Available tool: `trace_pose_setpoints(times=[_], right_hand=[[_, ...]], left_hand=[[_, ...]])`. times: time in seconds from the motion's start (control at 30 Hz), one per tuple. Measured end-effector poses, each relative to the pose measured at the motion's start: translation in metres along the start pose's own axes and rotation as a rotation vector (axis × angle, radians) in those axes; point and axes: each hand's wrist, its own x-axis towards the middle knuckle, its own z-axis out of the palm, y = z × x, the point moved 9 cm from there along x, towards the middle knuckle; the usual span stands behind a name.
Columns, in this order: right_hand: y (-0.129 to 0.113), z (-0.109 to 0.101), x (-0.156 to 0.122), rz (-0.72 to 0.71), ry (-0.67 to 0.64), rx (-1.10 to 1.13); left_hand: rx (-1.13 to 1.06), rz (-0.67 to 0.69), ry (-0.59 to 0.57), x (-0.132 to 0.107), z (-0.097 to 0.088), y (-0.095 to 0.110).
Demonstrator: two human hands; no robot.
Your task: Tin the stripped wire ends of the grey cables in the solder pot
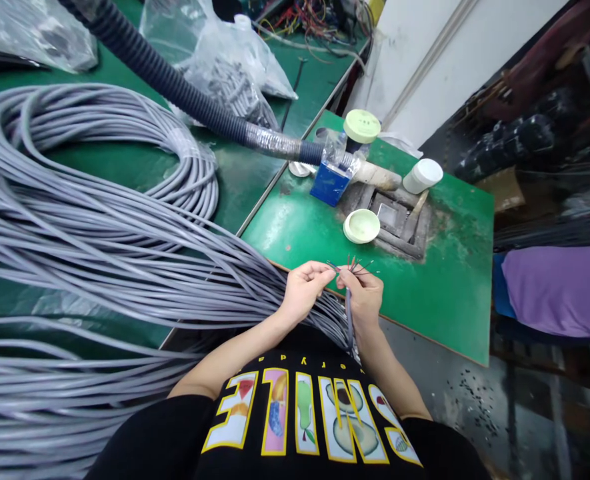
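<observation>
Left hand (305, 290) is closed in a tight pinch, thumb and forefinger on one of several thin coloured wires (355, 265) that fan out from the end of one grey cable (348, 313). Right hand (363, 293) is also closed, gripping that cable end just above the near edge of the green worktop (455, 287). Beside the hands, one large heap of many smooth grey cables (99, 220) sweeps across the left side. On the worktop stand one blue box (329, 185), one pale green dish (361, 226), one white tub (423, 175) and one pale green lid (362, 125). One ribbed black hose (175, 83) passes above, ending in silver tape (275, 142).
</observation>
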Motion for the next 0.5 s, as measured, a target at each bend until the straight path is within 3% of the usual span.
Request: trace_pose_setpoints(times=[0.2, 0.37, 0.5], right_hand=[[-0.021, -0.026, 0.022, -0.049, 0.042, -0.090], [-0.053, -0.056, 0.074, -0.141, 0.027, -0.351], [-0.058, -0.047, 0.115, -0.162, -0.159, -0.595]], left_hand=[[0.124, 0.029, -0.039, 0.005, 0.006, 0.004], [0.407, 0.317, -0.018, 0.014, 0.003, 0.030], [0.580, 0.498, -0.030, 0.020, 0.004, 0.037]])
